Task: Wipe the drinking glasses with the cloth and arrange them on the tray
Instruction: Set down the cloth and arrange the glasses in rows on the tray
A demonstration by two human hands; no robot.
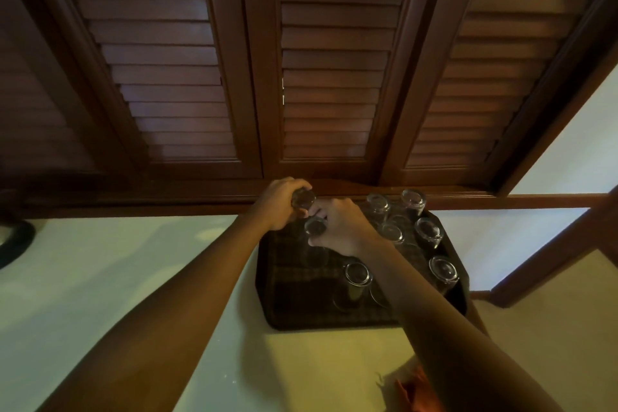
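Note:
A dark tray with a plaid liner lies on the pale counter. Several clear glasses stand upside down on it, one near the front and others along the right side. My left hand grips an inverted glass at the tray's far left corner. Just beside it, my right hand holds another inverted glass by its base. An orange cloth lies on the counter at the bottom, partly hidden by my right forearm.
Dark wooden louvred shutters rise directly behind the counter. A dark round object sits at the far left edge. The pale counter stretches left of the tray. A wooden frame borders the right side.

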